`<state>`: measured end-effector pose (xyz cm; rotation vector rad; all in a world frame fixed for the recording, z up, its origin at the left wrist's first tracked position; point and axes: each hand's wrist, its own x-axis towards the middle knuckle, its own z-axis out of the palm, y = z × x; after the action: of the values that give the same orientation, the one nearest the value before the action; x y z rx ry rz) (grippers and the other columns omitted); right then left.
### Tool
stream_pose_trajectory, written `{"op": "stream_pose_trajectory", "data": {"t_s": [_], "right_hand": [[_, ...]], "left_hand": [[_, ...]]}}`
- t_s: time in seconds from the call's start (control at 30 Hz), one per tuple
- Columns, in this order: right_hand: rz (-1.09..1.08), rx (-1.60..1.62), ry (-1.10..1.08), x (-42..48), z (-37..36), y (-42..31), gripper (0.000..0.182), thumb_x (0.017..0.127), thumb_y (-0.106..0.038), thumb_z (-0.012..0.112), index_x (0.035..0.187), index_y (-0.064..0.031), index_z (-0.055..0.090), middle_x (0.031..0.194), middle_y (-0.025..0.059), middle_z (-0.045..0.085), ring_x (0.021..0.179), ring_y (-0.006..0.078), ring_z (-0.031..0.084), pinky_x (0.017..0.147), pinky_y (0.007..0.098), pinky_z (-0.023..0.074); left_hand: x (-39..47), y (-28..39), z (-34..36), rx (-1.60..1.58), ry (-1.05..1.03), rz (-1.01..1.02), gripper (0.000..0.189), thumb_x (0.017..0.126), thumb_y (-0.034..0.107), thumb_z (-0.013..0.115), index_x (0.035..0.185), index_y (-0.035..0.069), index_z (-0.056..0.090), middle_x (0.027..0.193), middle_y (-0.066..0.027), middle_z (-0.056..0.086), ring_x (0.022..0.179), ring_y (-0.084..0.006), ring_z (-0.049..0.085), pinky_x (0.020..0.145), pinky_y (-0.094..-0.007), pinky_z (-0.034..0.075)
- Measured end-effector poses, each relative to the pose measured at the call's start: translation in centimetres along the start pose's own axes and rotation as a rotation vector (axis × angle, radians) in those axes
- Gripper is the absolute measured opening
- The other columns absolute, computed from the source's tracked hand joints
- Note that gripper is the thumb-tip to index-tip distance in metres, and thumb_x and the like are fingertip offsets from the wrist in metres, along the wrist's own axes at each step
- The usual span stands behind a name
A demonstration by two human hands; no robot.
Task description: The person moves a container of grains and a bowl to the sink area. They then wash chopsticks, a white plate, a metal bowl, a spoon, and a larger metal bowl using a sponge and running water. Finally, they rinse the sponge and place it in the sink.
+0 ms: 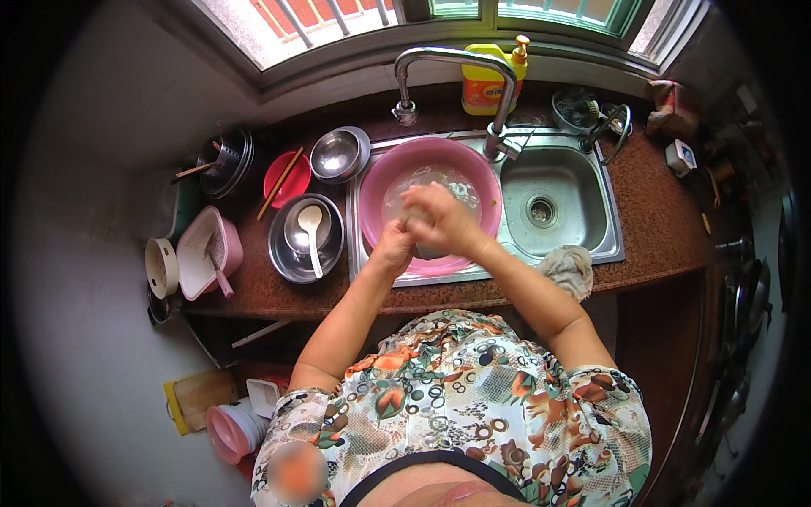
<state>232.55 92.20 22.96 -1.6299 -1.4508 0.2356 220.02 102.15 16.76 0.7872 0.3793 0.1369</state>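
A pink plastic basin point(431, 145) holding water stands in the left bowl of the steel sink. Over its front half, my left hand point(396, 243) and my right hand point(441, 217) meet, the right crossing above the left. Motion blurs the right fingers. Something pale seems to lie between the hands, but blur and the fingers hide what it is. Below them, part of a dark-edged object shows in the basin, too covered to name. The chrome faucet point(456, 56) arches behind, its spout over the back left.
To the left sit a steel basin point(279, 260) with a white ladle point(310, 218), a red bowl point(274, 174) with chopsticks point(280, 184), steel bowls point(334, 156) and a pink basket point(231, 237). A grey rag point(567, 271) hangs by the right sink bowl point(573, 190). Detergent point(485, 82) stands behind.
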Motion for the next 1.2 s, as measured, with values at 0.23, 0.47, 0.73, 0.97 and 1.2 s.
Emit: {"op": "stream_pose_trajectory", "data": {"t_s": [0.23, 0.47, 0.73, 0.97, 1.2], "right_hand": [[0.479, 0.333, 0.370, -1.3, 0.0, 7.5, 0.030, 0.085, -0.021, 0.059, 0.108, -0.0019, 0.059, 0.104, 0.0163, 0.065, 0.088, 0.0246, 0.065, 0.077, 0.0298, 0.0521], [0.137, 0.023, 0.176, -1.5, 1.4, -2.0, 0.023, 0.083, -0.018, 0.061, 0.102, -0.0059, 0.059, 0.121, 0.0179, 0.056, 0.121, 0.0312, 0.050, 0.101, 0.0385, 0.0393], [0.640, 0.983, 0.178, -0.9, -2.0, 6.4, 0.027, 0.091, -0.026, 0.053, 0.107, -0.0053, 0.060, 0.103, 0.0054, 0.063, 0.095, 0.0142, 0.060, 0.085, 0.0297, 0.0482], [0.677, 1.455, 0.260, -2.1, -0.6, 5.9, 0.026, 0.092, -0.026, 0.047, 0.105, -0.0068, 0.059, 0.097, 0.0023, 0.061, 0.090, 0.0136, 0.059, 0.084, 0.0288, 0.0476], [0.413, 0.557, 0.045, 0.3, -3.4, 4.6, 0.020, 0.082, -0.017, 0.059, 0.096, -0.0024, 0.060, 0.092, 0.0068, 0.063, 0.088, 0.0205, 0.061, 0.083, 0.0295, 0.0474]], "left_hand": [[-1.9, 1.1, 2.5, 0.075, 0.007, 0.124, 0.024, 0.084, 0.005, 0.065, 0.107, 0.000, 0.063, 0.099, -0.0077, 0.068, 0.087, -0.0153, 0.066, 0.083, -0.0299, 0.051], [-1.1, 0.8, 0.4, 0.045, 0.041, 0.132, 0.023, 0.084, 0.005, 0.064, 0.106, -0.001, 0.063, 0.096, -0.0084, 0.068, 0.086, -0.0158, 0.066, 0.079, -0.0308, 0.053], [-3.7, 2.7, 3.9, 0.073, -0.115, 0.164, 0.025, 0.082, -0.001, 0.064, 0.106, -0.002, 0.062, 0.100, -0.0114, 0.067, 0.090, -0.0182, 0.065, 0.087, -0.0336, 0.051], [-3.4, 3.5, 2.2, 0.029, -0.190, 0.012, 0.032, 0.081, 0.007, 0.068, 0.111, -0.002, 0.059, 0.101, -0.0106, 0.066, 0.092, -0.0174, 0.064, 0.086, -0.0335, 0.051], [-2.1, 4.6, 3.5, 0.049, -0.187, -0.073, 0.032, 0.081, 0.005, 0.068, 0.110, -0.003, 0.059, 0.100, -0.0101, 0.066, 0.089, -0.0176, 0.065, 0.080, -0.0323, 0.053]]}}
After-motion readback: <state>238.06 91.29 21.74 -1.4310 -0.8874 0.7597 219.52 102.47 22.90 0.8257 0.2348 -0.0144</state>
